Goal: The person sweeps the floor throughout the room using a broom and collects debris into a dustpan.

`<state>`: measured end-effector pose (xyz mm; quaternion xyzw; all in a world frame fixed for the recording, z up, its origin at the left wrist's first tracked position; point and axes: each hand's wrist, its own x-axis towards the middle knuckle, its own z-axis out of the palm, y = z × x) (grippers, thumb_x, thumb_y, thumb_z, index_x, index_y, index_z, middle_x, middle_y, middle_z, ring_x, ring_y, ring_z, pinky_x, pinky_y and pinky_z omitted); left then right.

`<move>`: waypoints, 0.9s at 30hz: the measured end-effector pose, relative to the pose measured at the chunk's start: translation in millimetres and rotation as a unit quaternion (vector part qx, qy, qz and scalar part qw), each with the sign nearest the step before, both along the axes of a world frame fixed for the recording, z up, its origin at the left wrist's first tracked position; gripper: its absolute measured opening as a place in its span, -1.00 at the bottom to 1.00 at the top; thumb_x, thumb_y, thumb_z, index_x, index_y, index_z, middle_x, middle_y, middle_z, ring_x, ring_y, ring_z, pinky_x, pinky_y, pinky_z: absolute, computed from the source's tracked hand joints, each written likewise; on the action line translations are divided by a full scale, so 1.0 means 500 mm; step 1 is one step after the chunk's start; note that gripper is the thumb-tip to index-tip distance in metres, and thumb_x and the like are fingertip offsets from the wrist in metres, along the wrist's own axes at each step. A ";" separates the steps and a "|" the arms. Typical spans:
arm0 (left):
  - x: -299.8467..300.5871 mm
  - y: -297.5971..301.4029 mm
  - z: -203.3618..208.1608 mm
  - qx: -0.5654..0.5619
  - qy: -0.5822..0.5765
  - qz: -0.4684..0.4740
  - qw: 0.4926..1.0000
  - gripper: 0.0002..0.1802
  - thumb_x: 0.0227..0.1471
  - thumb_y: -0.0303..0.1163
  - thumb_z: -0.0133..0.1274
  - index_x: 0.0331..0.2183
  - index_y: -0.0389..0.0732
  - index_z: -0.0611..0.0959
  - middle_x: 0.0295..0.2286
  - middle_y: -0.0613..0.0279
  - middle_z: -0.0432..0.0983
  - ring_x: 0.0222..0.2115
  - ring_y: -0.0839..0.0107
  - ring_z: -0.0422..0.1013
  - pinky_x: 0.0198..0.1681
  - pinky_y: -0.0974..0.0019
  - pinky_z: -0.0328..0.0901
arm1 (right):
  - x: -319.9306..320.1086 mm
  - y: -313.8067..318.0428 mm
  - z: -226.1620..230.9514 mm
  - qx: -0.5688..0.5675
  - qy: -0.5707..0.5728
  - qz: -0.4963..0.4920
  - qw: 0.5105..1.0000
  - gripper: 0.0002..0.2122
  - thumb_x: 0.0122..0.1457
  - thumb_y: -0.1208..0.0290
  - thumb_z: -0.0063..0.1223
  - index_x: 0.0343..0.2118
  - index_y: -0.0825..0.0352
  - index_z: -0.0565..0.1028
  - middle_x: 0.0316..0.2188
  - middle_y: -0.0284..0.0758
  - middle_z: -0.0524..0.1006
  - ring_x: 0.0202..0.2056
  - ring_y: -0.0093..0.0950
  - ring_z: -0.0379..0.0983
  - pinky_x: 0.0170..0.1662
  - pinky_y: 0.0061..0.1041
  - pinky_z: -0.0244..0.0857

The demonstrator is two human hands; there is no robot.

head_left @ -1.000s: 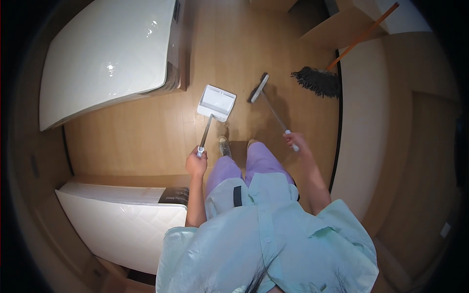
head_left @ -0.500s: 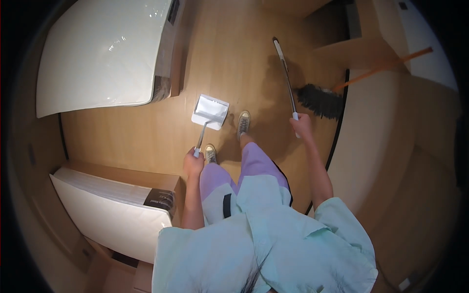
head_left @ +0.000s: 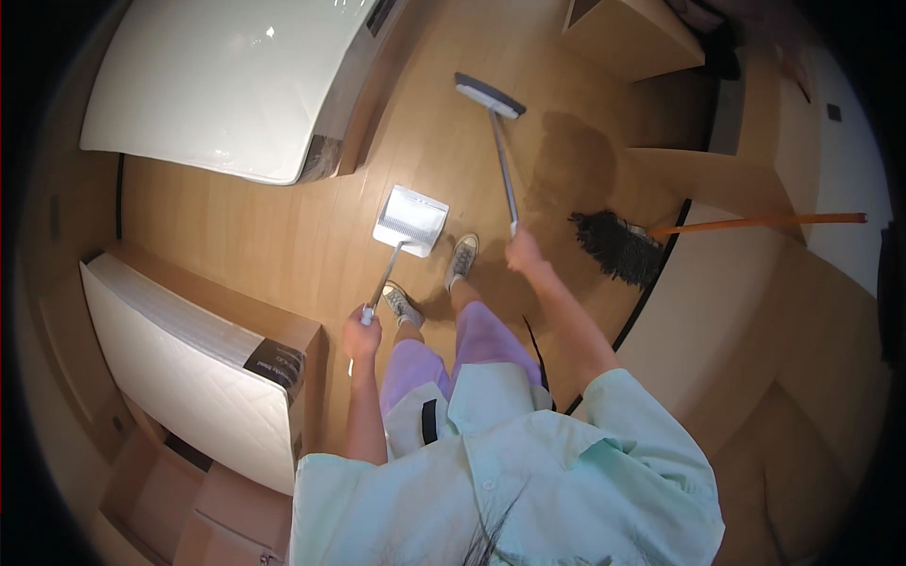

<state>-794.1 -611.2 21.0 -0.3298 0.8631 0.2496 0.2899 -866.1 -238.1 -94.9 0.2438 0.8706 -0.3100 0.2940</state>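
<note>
My left hand (head_left: 362, 334) is closed around the handle of a long-handled white dustpan (head_left: 411, 217). Its pan rests on the wooden floor just ahead of my shoes. My right hand (head_left: 525, 252) grips the end of a broom (head_left: 490, 95) with a grey pole. The broom's head, white with dark bristles, lies farther out on the floor, ahead and to the right of the dustpan. Beyond my right hand, a dark grey mop (head_left: 618, 249) with an orange handle leans against the right wall.
A white mattress (head_left: 217, 85) on a wooden bed base is at the far left. Another mattress (head_left: 189, 377) lies on a base at the near left. Wooden cabinets (head_left: 632, 38) stand at the far right. Wooden floor (head_left: 236, 222) runs between the beds.
My right hand has moved left, and the broom's head has swung left and turned so its bristles show. The dustpan stays almost in place while my left hand has drawn slightly back.
</note>
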 end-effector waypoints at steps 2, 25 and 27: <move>0.002 -0.014 0.001 -0.006 -0.005 0.007 1.000 -0.63 -0.15 -0.30 0.07 -0.18 0.02 0.62 -0.33 0.08 0.56 -0.31 0.16 0.49 -0.30 0.16 0.37 | 0.078 -0.090 0.044 -0.004 -0.008 0.059 0.998 -0.59 0.07 0.50 -0.13 0.01 0.44 0.18 -0.39 0.09 0.48 -0.33 0.01 0.45 -0.27 -0.15 0.34; 0.084 -0.096 0.030 0.018 0.041 -0.258 0.965 -0.57 -0.22 -0.29 0.04 -0.19 -0.12 0.58 -0.35 -0.02 0.55 -0.31 0.05 0.48 -0.23 0.09 0.36 | 0.564 -0.290 0.289 -0.345 -0.187 -0.317 0.863 -0.83 0.01 0.36 0.12 -0.62 0.30 0.45 -0.76 -0.50 0.32 -0.79 -0.71 0.19 -0.77 -0.67 0.03; 0.153 -0.140 0.018 0.054 0.069 -0.271 0.959 -0.57 -0.17 -0.33 0.03 -0.16 -0.18 0.52 -0.45 0.01 0.57 -0.43 0.22 0.53 -0.36 0.21 0.39 | 0.654 -0.348 0.266 -0.348 -0.199 -0.333 0.854 -0.82 -0.02 0.35 0.14 -0.63 0.30 0.46 -0.77 -0.48 0.33 -0.79 -0.70 0.19 -0.77 -0.66 0.05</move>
